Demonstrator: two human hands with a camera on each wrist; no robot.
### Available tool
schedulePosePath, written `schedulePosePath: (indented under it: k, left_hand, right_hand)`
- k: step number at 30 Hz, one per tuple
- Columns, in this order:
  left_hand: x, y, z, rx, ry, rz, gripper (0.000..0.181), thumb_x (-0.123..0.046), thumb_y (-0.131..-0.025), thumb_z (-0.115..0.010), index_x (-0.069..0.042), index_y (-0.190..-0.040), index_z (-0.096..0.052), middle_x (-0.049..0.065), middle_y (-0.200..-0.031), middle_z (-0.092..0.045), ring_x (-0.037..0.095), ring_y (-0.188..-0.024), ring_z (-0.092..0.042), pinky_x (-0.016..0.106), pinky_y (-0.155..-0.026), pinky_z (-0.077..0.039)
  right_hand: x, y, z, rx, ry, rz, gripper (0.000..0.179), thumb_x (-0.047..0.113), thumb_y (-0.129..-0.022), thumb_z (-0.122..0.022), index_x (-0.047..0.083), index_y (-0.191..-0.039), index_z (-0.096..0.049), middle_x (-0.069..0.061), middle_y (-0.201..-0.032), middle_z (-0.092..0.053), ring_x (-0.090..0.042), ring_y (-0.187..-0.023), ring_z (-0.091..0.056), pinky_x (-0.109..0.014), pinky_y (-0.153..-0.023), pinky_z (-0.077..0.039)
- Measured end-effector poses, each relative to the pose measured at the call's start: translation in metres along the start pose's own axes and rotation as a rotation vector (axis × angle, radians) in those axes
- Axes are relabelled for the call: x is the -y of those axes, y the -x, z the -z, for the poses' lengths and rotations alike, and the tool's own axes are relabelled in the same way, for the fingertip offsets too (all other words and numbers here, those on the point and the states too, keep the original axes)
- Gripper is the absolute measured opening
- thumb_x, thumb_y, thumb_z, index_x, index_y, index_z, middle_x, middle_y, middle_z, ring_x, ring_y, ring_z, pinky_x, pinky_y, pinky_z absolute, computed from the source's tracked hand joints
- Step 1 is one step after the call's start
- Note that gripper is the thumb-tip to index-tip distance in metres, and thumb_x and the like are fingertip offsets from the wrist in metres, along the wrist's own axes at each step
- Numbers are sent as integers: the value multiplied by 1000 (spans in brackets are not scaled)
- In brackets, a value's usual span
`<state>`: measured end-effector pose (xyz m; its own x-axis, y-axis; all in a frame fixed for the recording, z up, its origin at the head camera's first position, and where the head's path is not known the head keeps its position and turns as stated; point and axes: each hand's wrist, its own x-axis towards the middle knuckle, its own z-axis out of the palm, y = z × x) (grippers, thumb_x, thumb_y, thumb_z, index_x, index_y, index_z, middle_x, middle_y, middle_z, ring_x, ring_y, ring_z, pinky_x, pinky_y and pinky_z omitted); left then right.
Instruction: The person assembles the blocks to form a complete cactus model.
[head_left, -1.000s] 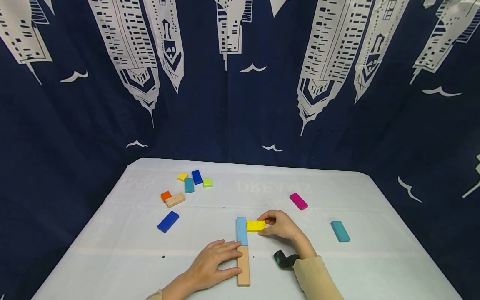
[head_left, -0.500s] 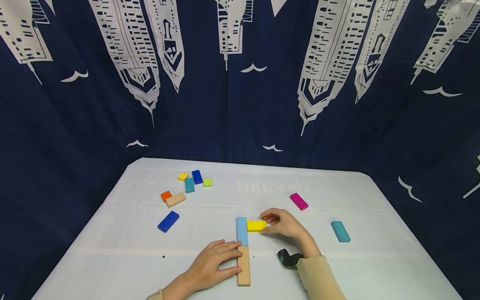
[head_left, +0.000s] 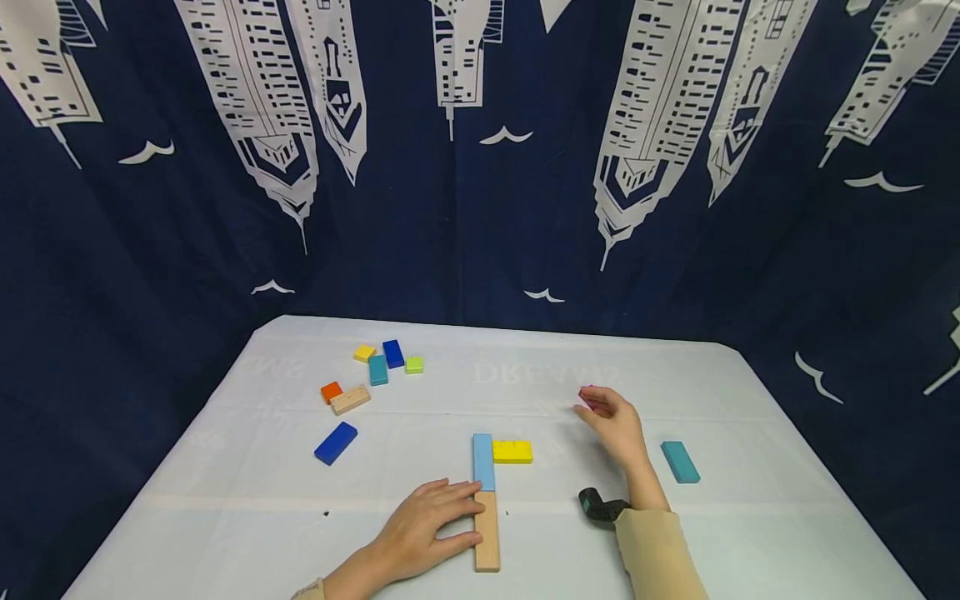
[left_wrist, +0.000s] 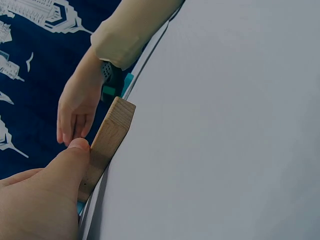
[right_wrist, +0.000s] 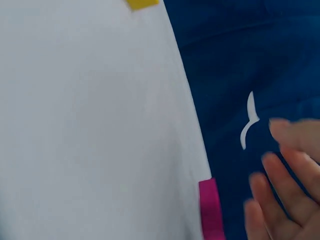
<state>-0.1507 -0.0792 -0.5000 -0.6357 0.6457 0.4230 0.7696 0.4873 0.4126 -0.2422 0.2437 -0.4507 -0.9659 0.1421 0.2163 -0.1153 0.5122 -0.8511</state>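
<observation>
My left hand (head_left: 431,529) rests with fingertips on the natural wood block (head_left: 488,550) and on the near end of the light blue block (head_left: 483,458). These two lie end to end in a line. A yellow block (head_left: 512,452) lies crosswise against the light blue one's right side. Over at the right, my right hand (head_left: 615,425) hovers at the magenta block (right_wrist: 212,210) and mostly covers it in the head view. Its thumb and fingers are spread apart, and the right wrist view shows them to one side of that block.
A teal block (head_left: 680,462) lies to the right. Toward the back left sit several blocks, among them an orange one (head_left: 331,392), a wooden one (head_left: 351,400) and a lime one (head_left: 414,365). A dark blue block (head_left: 336,443) is nearer. A black device (head_left: 600,506) is by my right wrist.
My right hand has left the yellow block, which stays against the light blue one, and has moved back and right to the magenta block. The left hand has kept its place.
</observation>
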Motion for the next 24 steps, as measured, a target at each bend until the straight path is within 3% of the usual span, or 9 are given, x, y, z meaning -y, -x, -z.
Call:
schedulePosePath:
  k: [4,9,24]
  left_hand:
    - [0,0,0,-2,-1,-2,34,-43,-92,-56,-21,-117,-66,-3,-133,-54,12,-121,-51,42,-101,-39]
    - [0,0,0,0,1,0,34,-43,-92,-56,-22,-117,-66,-3,-133,-54,11,-121,-51,42,-100,-39]
    - [1,0,-1,-14,-3,-8,34,-43,-92,-57,-21,-116,-66,-3,-133,-54,11,-120,-51,43,-100,-40]
  right_hand:
    - [-10,-1,4,-126,23,-58,36,12,-85,-69,0,-117,-60,-20,-119,-60,-32,-112,-54,-42,-97,-42]
    - [-20,-3,6,-219,56,-109,39,13,-84,-69,0,-120,-59,-24,-125,-54,-37,-119,-47,-47,-101,-36]
    - [-41,-4,2,-238,183,-113,41,11,-81,-71,-4,-117,-60,-26,-110,-62,-35,-97,-59,-44,-84,-47]
